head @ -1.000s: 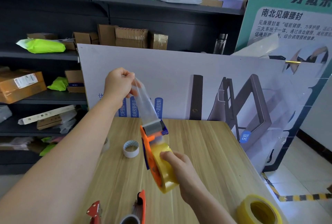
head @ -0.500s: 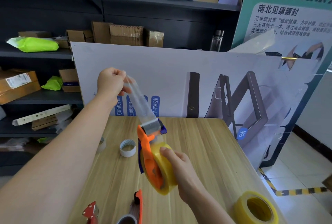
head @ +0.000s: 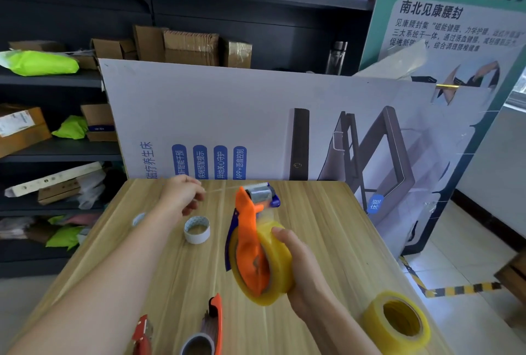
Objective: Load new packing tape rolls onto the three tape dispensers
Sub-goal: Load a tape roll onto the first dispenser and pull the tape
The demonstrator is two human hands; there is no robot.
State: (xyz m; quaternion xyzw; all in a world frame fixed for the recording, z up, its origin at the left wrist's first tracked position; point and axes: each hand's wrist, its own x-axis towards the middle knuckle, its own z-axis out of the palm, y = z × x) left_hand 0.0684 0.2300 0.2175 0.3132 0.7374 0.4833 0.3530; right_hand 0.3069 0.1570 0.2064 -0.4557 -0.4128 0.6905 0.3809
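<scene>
- Fingers of left hand were curled, pinching a thin tape strip above the table.
- We saw an empty core lying near it.
- We logged the orange dispenser held off the table, yellow roll mounted on it.
- Right hand grasped that roll.
- Spare roll lay near the right edge.

Left hand: bare
Left forearm: bare to frame edge
Right hand: bare
Right forearm: bare to frame edge
</scene>
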